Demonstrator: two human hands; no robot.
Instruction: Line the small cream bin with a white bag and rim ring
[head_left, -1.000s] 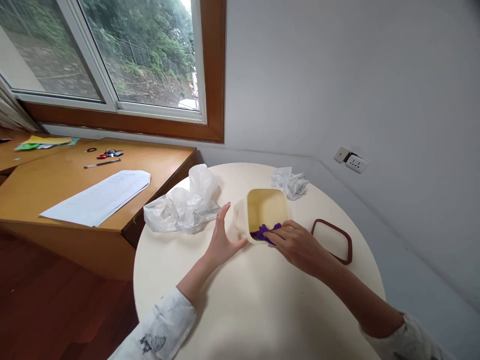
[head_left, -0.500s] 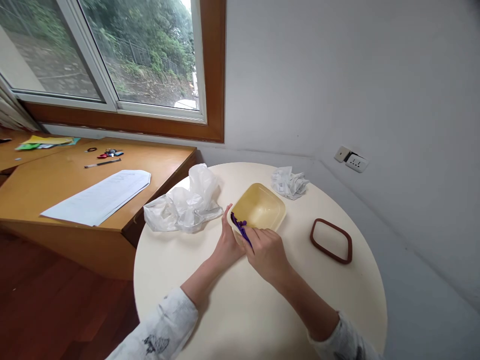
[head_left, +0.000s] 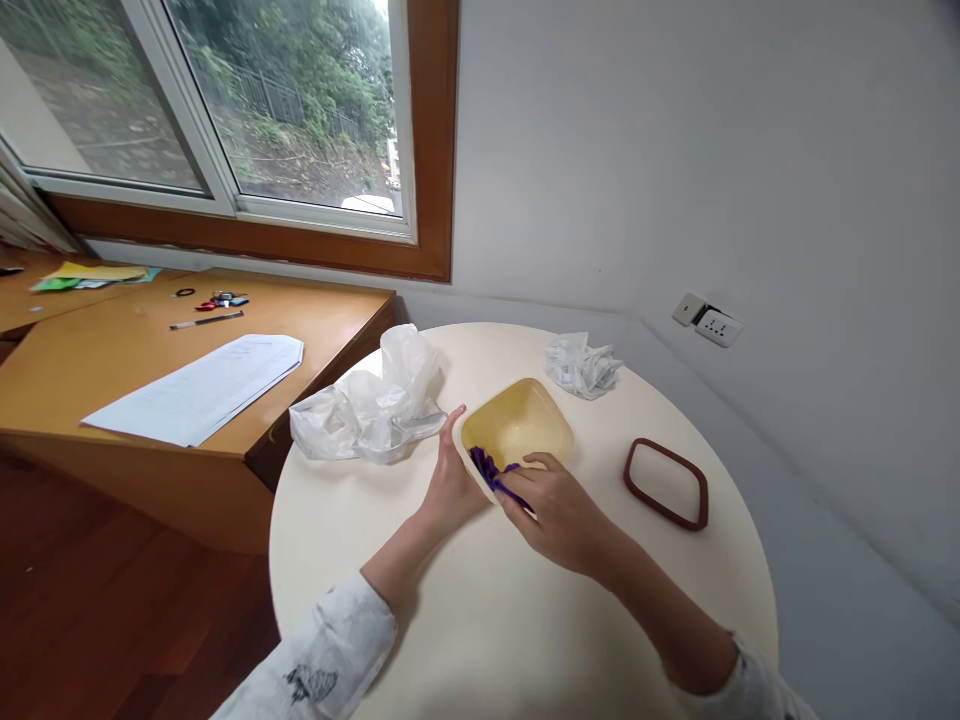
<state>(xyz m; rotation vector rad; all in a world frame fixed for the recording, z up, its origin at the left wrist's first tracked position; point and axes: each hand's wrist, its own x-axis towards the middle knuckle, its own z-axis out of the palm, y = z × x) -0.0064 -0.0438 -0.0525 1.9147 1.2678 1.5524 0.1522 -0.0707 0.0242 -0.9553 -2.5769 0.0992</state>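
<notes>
A pale yellow plastic container point(head_left: 551, 425) with rounded corners is tilted above the round table, its open top facing me. My left hand point(head_left: 452, 480) grips it from the left, thumb at the rim and the other fingers hidden behind it. My right hand point(head_left: 559, 510) is closed on a bunched purple cloth point(head_left: 486, 468), pressing it along the inner wall near the lower left rim. Part of the cloth is covered by my fingers. To the right lies a brown rounded frame point(head_left: 630, 480), like a container lid's rim; whether it has a clear pane I cannot tell.
On the cream round table point(head_left: 480, 620), a crumpled white plastic bag point(head_left: 375, 410) lies at the left and a smaller one point(head_left: 581, 365) at the back. A wooden desk point(head_left: 330, 310) on the left holds paper sheets point(head_left: 202, 390), a pen point(head_left: 206, 321) and keys point(head_left: 223, 300). A wall stands behind.
My right hand has moved slightly right and down along the rim with the purple cloth, and more of the cloth shows inside. The container has tipped a little towards me.
</notes>
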